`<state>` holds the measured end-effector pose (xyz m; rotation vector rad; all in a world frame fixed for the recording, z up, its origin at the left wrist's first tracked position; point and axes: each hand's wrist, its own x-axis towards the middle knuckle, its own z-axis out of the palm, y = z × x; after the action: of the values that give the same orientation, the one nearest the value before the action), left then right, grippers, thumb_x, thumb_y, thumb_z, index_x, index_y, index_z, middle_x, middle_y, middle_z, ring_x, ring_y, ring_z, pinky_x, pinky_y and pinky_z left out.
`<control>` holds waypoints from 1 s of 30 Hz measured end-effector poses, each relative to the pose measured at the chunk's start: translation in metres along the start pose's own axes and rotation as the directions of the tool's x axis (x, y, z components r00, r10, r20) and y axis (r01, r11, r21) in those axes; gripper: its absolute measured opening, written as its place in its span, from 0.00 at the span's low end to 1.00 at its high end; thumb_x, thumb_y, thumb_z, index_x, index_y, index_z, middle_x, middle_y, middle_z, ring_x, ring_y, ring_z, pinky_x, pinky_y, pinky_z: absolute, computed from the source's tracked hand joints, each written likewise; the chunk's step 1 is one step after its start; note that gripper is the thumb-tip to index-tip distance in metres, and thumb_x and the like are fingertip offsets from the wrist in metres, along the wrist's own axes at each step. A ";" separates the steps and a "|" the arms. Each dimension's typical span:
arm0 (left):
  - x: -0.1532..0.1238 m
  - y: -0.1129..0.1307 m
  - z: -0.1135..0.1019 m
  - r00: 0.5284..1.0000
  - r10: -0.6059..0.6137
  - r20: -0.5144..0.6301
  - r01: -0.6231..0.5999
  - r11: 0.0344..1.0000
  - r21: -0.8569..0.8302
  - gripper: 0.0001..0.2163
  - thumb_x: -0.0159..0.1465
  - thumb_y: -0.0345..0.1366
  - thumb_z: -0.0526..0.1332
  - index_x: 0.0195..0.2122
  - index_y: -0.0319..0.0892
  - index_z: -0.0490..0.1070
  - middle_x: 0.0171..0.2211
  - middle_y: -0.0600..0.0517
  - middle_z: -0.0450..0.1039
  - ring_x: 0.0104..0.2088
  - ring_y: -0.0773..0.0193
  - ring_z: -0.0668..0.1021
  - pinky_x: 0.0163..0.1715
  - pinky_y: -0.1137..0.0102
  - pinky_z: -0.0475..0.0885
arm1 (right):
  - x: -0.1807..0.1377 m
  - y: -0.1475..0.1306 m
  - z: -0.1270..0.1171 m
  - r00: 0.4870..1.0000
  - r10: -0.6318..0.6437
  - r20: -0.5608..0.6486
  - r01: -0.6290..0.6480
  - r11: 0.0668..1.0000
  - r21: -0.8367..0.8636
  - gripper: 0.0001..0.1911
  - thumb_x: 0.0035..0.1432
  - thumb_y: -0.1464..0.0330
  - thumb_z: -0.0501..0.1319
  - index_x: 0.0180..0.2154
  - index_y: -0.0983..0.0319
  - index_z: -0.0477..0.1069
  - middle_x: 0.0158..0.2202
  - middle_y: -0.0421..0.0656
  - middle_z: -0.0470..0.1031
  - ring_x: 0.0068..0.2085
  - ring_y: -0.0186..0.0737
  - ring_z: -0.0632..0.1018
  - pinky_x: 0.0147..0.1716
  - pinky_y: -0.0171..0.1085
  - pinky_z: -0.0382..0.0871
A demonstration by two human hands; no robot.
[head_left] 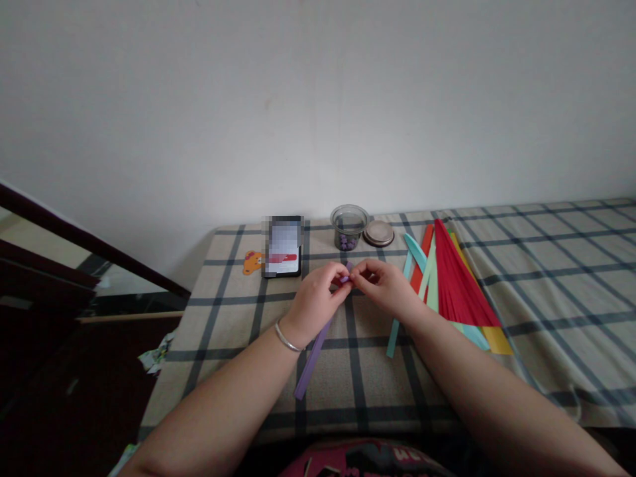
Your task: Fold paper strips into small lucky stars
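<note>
My left hand [320, 298], with a silver bangle at the wrist, pinches a small purple folded piece of paper [344, 279] between thumb and forefinger. My right hand [385, 285] meets it from the other side, its thumb and forefinger closed at the same piece. The fingers partly hide the fold. Below them, purple paper strips [312, 363] lie slantwise on the tablecloth, and a purple end shows beyond the fingertips. Behind the hands stands a clear plastic tub [349, 228] with several small purple pieces at its bottom. Its round lid [379, 233] seems to lie beside it.
Right of my hands, red paper strips [460, 285] fan out over yellow, orange and green ones, with light-blue strips [392, 338] nearby. A phone or tablet [284, 248] with a blurred screen stands at the back left, beside a bear cutout [252, 262]. A wall rises behind the checked tablecloth [223, 331].
</note>
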<state>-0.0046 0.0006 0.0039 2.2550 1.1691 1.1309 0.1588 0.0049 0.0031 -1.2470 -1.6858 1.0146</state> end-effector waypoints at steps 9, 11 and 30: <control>-0.001 0.002 -0.002 0.997 0.050 -0.060 -0.053 0.997 -0.050 0.07 0.59 0.28 0.62 0.38 0.42 0.69 0.33 0.52 0.76 0.32 0.67 0.78 0.36 0.70 0.74 | 0.002 -0.005 -0.001 0.999 0.052 0.007 -0.053 0.973 0.224 0.13 0.51 0.58 0.60 0.26 0.62 0.67 0.23 0.38 0.69 0.25 0.32 0.68 0.26 0.33 0.61; -0.002 0.001 -0.001 0.997 0.033 -0.075 -0.040 0.995 -0.095 0.06 0.59 0.29 0.63 0.38 0.42 0.70 0.33 0.52 0.76 0.32 0.67 0.78 0.36 0.71 0.74 | 0.002 -0.005 -0.001 0.996 0.088 0.029 -0.093 0.950 0.299 0.15 0.49 0.56 0.61 0.26 0.61 0.67 0.22 0.36 0.67 0.23 0.31 0.65 0.24 0.32 0.58; -0.001 0.001 0.001 0.986 -0.103 -0.134 0.064 0.961 -0.268 0.06 0.56 0.31 0.65 0.35 0.41 0.72 0.33 0.52 0.76 0.32 0.67 0.78 0.35 0.71 0.76 | 0.001 -0.006 0.004 0.989 0.135 -0.055 -0.104 0.916 0.388 0.19 0.45 0.52 0.64 0.26 0.61 0.68 0.22 0.38 0.69 0.24 0.32 0.68 0.25 0.33 0.62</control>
<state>-0.0031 -0.0006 0.0036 1.9330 1.0852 1.3508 0.1524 0.0040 0.0075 -1.1204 -1.2796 1.2802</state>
